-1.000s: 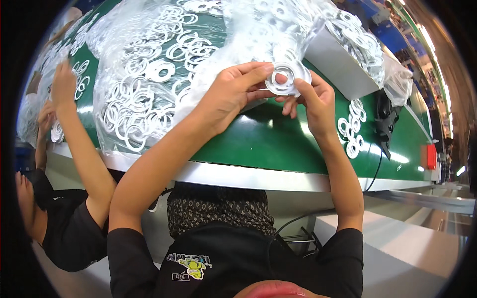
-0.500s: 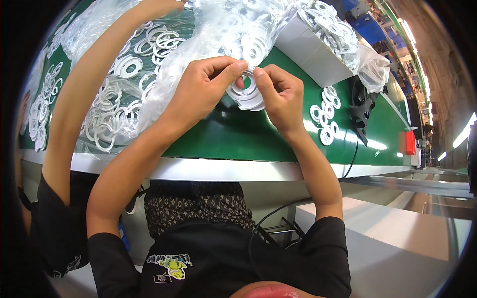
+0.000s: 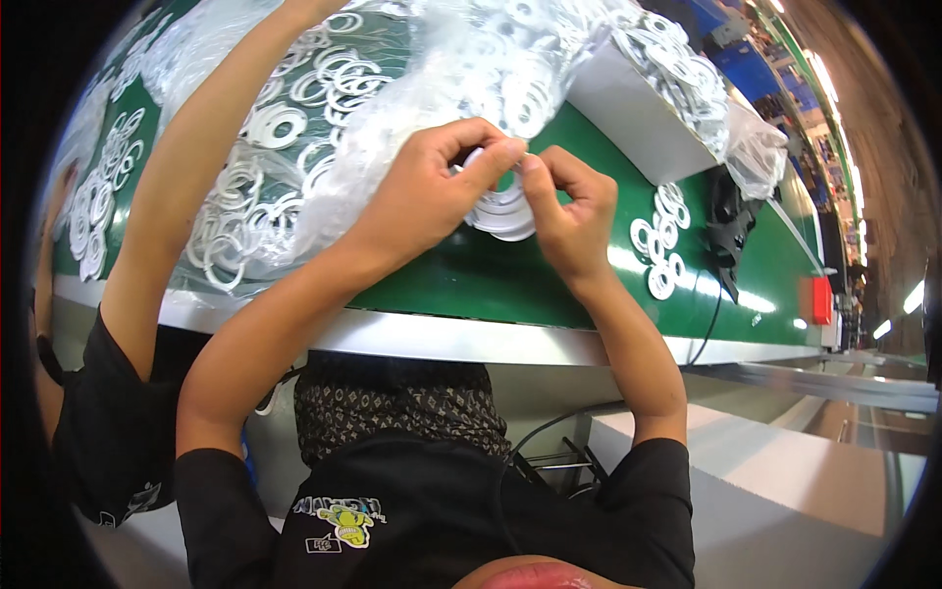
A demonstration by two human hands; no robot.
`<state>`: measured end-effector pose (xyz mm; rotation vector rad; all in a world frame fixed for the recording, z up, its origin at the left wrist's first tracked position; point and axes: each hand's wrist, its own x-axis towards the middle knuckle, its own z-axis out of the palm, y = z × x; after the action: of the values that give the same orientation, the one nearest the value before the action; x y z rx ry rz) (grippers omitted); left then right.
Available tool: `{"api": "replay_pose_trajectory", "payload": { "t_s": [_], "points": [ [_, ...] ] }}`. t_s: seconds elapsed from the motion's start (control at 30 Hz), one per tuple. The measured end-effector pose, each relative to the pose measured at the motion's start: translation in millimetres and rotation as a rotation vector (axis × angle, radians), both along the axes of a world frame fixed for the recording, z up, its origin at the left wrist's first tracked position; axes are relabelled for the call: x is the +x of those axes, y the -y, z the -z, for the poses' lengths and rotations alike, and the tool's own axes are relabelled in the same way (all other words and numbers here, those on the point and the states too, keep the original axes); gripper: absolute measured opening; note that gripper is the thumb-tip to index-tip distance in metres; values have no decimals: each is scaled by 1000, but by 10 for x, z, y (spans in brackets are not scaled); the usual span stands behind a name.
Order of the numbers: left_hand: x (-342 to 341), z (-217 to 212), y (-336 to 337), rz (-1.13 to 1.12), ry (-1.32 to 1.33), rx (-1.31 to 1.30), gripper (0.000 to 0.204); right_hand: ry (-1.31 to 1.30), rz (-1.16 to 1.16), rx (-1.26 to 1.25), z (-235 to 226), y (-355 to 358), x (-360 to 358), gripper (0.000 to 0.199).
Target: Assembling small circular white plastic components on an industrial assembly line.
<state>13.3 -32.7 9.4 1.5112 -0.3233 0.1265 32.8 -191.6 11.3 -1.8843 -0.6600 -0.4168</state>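
Both hands pinch the upper rim of a white plastic ring part (image 3: 505,218) above the green tabletop. My left hand (image 3: 453,177) has thumb and fingers closed on its top left side. My right hand (image 3: 569,208) grips the top right side, with its thumb tip close to the left one. The part is round, stepped, and has a hole in the middle. Loose white rings (image 3: 226,245) lie on clear plastic sheeting (image 3: 339,211) left of my hands. To the right, a small group of flat white rings (image 3: 661,240) rests on the table.
A white box (image 3: 638,113) heaped with white ring parts stands at the back right. Beside it are a clear plastic bag (image 3: 758,152) and a black strap-like object (image 3: 728,231) with a cable. A co-worker's bare arm (image 3: 186,177) reaches across on the left. The table has a metal edge (image 3: 471,337).
The view has shifted slightly, so the table's contents appear further right. Both hands still hold the ring part, and their thumb tips have come closer together at its upper rim.
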Motion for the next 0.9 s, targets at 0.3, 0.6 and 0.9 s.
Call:
{"api": "replay_pose_trajectory", "payload": {
  "t_s": [0.3, 0.6, 0.9],
  "points": [
    [-54, -105, -23, 7, 18, 44, 22, -267, -127, 135, -96, 19, -55, 29],
    [129, 125, -24, 102, -99, -106, 33, -277, 62, 55, -64, 48, 133, 19],
    [174, 145, -33, 163, -191, -233, 29, 333, 109, -282, -142, -16, 93, 21]
  ]
}}
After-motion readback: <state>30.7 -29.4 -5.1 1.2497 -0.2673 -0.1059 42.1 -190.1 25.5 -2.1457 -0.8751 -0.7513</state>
